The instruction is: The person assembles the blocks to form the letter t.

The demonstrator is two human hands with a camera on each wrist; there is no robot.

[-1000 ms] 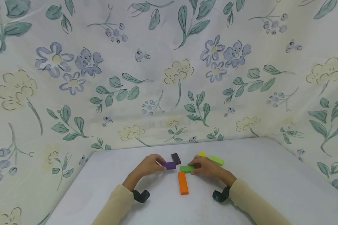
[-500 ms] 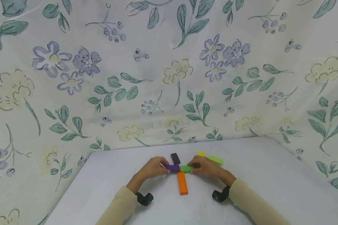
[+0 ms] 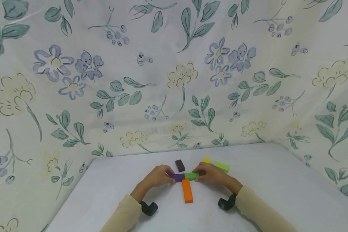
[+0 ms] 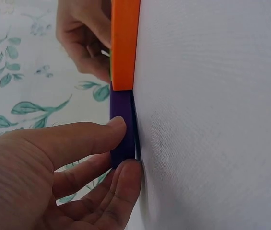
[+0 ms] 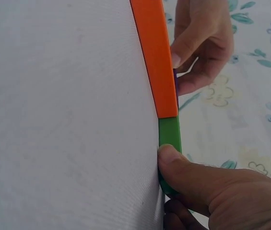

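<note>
Your left hand [image 3: 159, 176] pinching purple block [image 3: 178, 177] | your right hand [image 3: 211, 173] pinching green block [image 3: 191, 176] | gap between them closed this past second; ends meet, join seems made

Six solid colours on white bench [image 3: 264, 174], floral backdrop [image 3: 168, 42].
Purple block [image 3: 179, 177], green block [image 3: 191, 176], orange block [image 3: 187, 191], dark brown block [image 3: 180, 165], yellow block [image 3: 207, 160], lime block [image 3: 222, 166]. Backdrop print: blue-violet, pale yellow, green on off-white. Beige sleeves [image 3: 124, 209].

Wearing long, plain beige sleeves [image 3: 123, 214]; black, bent wrist cameras [image 3: 149, 208] are sitting by the cuffs [image 3: 240, 192], right one showing a teal patch [image 3: 223, 204]. Left hand [image 3: 160, 175] and right hand [image 3: 211, 173] are showing bare.
</note>
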